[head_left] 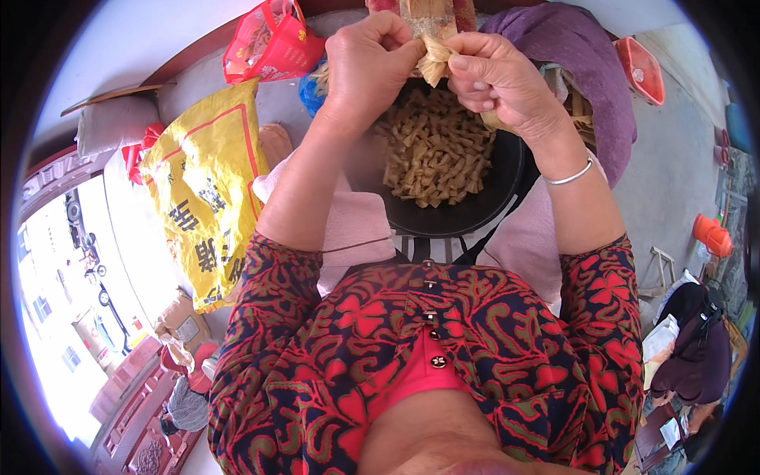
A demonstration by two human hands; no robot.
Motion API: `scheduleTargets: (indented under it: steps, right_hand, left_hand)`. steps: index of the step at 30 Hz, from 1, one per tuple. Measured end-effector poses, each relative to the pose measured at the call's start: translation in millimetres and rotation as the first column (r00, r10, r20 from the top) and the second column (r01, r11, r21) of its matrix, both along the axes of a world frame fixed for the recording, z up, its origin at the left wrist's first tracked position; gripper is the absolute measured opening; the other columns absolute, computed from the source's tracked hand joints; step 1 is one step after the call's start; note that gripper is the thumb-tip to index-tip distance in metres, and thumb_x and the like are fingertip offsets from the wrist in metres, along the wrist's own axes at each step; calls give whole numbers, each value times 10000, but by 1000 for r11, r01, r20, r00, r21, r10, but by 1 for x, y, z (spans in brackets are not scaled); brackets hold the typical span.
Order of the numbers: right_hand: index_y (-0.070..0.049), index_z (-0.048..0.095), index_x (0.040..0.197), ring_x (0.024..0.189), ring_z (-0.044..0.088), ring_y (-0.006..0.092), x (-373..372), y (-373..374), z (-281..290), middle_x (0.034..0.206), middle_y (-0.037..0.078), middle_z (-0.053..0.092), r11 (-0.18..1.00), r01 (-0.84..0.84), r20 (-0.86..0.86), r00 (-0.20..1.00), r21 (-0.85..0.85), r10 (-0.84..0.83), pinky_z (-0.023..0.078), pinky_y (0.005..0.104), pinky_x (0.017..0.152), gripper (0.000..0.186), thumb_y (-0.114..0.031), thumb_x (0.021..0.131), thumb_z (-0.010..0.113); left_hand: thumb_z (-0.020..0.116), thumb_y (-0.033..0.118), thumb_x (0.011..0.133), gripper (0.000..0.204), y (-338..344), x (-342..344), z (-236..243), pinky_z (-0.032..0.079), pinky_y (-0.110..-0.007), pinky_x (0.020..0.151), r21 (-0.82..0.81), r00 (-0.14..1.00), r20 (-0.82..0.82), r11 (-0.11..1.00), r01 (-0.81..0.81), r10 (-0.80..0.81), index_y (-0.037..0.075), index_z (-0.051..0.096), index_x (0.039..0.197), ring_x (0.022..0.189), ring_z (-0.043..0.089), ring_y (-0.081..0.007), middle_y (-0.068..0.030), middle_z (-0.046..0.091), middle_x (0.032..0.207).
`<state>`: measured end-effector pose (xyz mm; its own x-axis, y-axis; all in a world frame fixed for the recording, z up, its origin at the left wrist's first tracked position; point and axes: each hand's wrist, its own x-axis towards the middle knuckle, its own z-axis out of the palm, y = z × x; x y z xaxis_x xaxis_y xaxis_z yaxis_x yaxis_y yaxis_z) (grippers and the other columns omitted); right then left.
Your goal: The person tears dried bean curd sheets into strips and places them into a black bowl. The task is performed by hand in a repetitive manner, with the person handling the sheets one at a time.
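Note:
Both my hands are raised over a black basin, at the far side of it. Between them is a small, tan, pleated strip, pinched narrow in the middle like a bow. My left hand grips its left edge with thumb and forefinger. The strip's right edge is held between the thumb and bent fingers of my right hand; a silver bangle circles that wrist. Many similar folded tan pieces lie heaped in the basin. Just beyond my fingers stands a wooden block.
A red bag and a large yellow sack are on the left. Purple cloth drapes on the right, beside a red plastic basket. Pink cloth covers my lap. Another person is at the far right.

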<state>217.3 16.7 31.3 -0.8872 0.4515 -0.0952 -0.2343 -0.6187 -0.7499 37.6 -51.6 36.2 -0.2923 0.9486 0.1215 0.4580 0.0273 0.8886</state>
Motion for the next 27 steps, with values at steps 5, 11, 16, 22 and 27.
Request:
scheduleTargets:
  steps: [5, 11, 16, 22, 27]
  right_hand:
    - [-41, 677, 1067, 540, 357, -21, 0, 0, 0, 674, -88, 474, 985, 62, 70, 995, 159, -74, 242, 154, 432, 184, -171, 958, 605]
    - [-49, 646, 1060, 548, 358, -22, -2, -2, -1, 664, -85, 466, 962, 70, 158, 981, 265, -116, 235, 160, 443, 181, -189, 974, 569]
    - [-6, 618, 1075, 533, 327, -17, 6, 3, 0, 668, -79, 444, 954, 203, 80, 971, 222, -225, 240, 161, 448, 197, -161, 973, 553]
    - [-15, 637, 889, 523, 337, 5, 34, 27, -3, 650, -71, 458, 794, 181, 113, 948, 580, -299, 246, 170, 460, 144, -151, 933, 621]
    - [-43, 653, 825, 578, 406, 6, 20, 11, 2, 643, -68, 493, 725, 159, 146, 929, 670, -339, 318, 192, 498, 127, -134, 911, 637]
  left_hand:
    - [679, 58, 854, 100, -2, -10, 2, 446, -194, 620, 34, 958, -101, 962, 273, -268, -17, 671, 920, 709, 539, -18, 34, 620, 735]
    - [657, 171, 896, 194, -3, -17, 8, 417, -199, 545, -126, 910, -39, 905, 405, -413, -22, 676, 912, 611, 510, -42, 42, 565, 661]
    - [563, 215, 938, 288, -3, -23, 15, 308, -234, 407, 89, 436, 822, 838, 538, -367, 78, 585, 685, 410, 386, -66, 70, 368, 494]
    - [581, 249, 936, 314, -13, -27, 24, 315, -231, 426, 124, 531, 738, 858, 499, -416, 76, 556, 675, 434, 411, -78, 15, 387, 488]
    - [722, 241, 849, 273, -8, -31, 17, 509, -280, 673, -13, 912, -279, 951, 310, -301, 13, 653, 982, 736, 634, -158, -75, 642, 772]
